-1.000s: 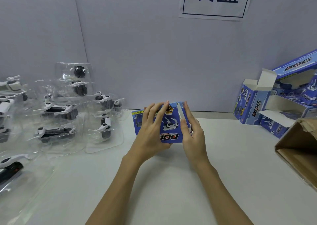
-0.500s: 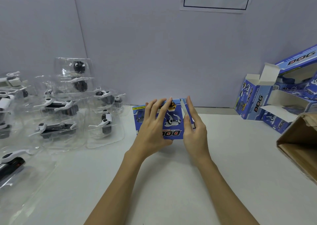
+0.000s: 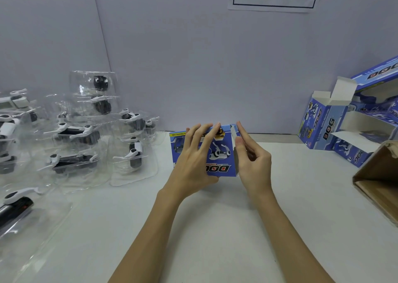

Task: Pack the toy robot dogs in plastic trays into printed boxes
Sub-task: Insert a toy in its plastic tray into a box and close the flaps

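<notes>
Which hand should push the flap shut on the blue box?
Probably the right hand. Its fingers already lie against the side flap at the right end of the blue box, while the left hand lies spread across the front, steadying the box.

Left hand (image 3: pixel 195 162): back toward the camera, fingers spread and nearly straight, laid flat, thumb tucked low at its right edge. Right hand (image 3: pixel 254 164): edge-on, index finger extended upward, thumb alongside it, remaining fingers loosely curled. Both bare forearms rise from the bottom edge, converging toward the hands, wrists straight.
</notes>
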